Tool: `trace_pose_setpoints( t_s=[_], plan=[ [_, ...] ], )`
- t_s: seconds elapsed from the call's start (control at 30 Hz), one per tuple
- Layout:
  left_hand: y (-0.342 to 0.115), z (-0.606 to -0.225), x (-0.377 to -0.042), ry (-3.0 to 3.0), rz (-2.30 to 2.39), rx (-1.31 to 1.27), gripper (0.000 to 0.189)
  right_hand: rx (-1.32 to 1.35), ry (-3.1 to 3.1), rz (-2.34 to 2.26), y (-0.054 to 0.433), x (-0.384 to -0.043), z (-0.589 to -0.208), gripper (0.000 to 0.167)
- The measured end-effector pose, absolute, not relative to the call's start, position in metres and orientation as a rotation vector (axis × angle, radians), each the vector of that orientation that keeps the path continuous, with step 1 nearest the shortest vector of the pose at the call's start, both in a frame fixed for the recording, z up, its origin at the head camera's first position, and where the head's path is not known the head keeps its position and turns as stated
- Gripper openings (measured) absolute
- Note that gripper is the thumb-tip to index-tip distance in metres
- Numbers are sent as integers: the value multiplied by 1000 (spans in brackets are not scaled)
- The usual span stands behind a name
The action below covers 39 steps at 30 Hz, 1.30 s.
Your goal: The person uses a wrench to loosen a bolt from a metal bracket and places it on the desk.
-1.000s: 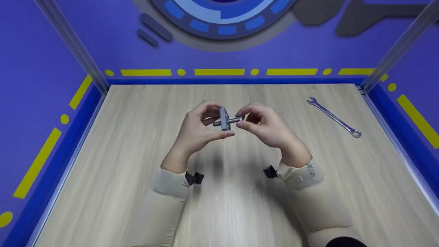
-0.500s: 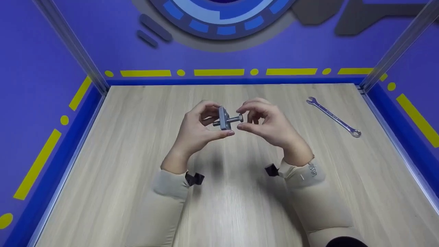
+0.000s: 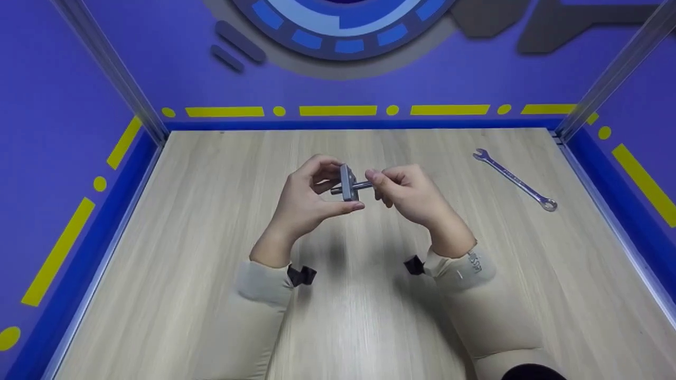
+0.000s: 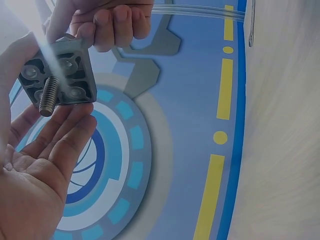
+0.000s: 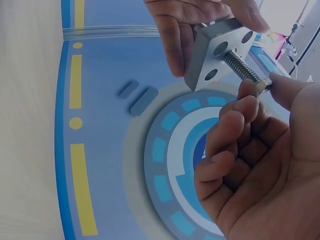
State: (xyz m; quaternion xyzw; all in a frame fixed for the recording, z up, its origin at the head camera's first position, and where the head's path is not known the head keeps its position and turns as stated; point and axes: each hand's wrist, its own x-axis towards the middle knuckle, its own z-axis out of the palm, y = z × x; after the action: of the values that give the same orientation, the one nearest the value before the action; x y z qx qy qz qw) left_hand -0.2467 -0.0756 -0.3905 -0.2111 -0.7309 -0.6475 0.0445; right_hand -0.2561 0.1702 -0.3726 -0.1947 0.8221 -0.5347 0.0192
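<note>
Fingers and thumb of my left hand point(image 3: 302, 201) grip a grey square metal plate point(image 5: 204, 62) by its edges, above the table. The right wrist view shows a smooth face with round holes; the left wrist view shows a ribbed, recessed back. Through the plate's middle runs a threaded hex bolt point(image 5: 241, 66), its tip point(image 4: 48, 100) sticking out on the ribbed side. Thumb and index finger of my right hand point(image 3: 413, 194) pinch the bolt's head, which stands well off the plate. The other right fingers are curled below it.
On the wooden table point(image 3: 211, 221), to the right of my hands, lies a combination wrench point(image 3: 513, 180). Blue panels point(image 3: 338, 89) with yellow marks bound the table at the back and sides. A small black camera mount point(image 3: 414, 265) sits at the right wrist.
The right fingers pinched the bolt's head, came apart from it half a second ago, and now pinch it again with the hand rotated. The left hand and plate stay nearly still.
</note>
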Motion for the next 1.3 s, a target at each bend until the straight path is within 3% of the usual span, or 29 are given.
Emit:
trace_pose_setpoints(
  t_s=[0.27,0.37,0.63,0.87,1.1,1.3],
  plan=[
    [-78,-391,-247,-2238,-1956,-648,70,-740,2584,-1628,175,-255,-369,16],
    [-79,-391,-248,-2239,-1954,-651,69,-792,2604,-1640,177,-254,-368,14],
    [-79,-392,-248,-2232,-1963,-652,69,-902,2624,-1706,181,-254,-366,38],
    [-77,-391,-246,-2243,-1929,-650,70,-690,2660,-1670,179,-254,-366,19],
    [-75,-389,-245,-2251,-1947,-633,70,-540,2603,-1651,174,-256,-370,43],
    [-76,-389,-245,-2257,-1946,-643,70,-627,2596,-1631,175,-256,-370,38]
  ],
)
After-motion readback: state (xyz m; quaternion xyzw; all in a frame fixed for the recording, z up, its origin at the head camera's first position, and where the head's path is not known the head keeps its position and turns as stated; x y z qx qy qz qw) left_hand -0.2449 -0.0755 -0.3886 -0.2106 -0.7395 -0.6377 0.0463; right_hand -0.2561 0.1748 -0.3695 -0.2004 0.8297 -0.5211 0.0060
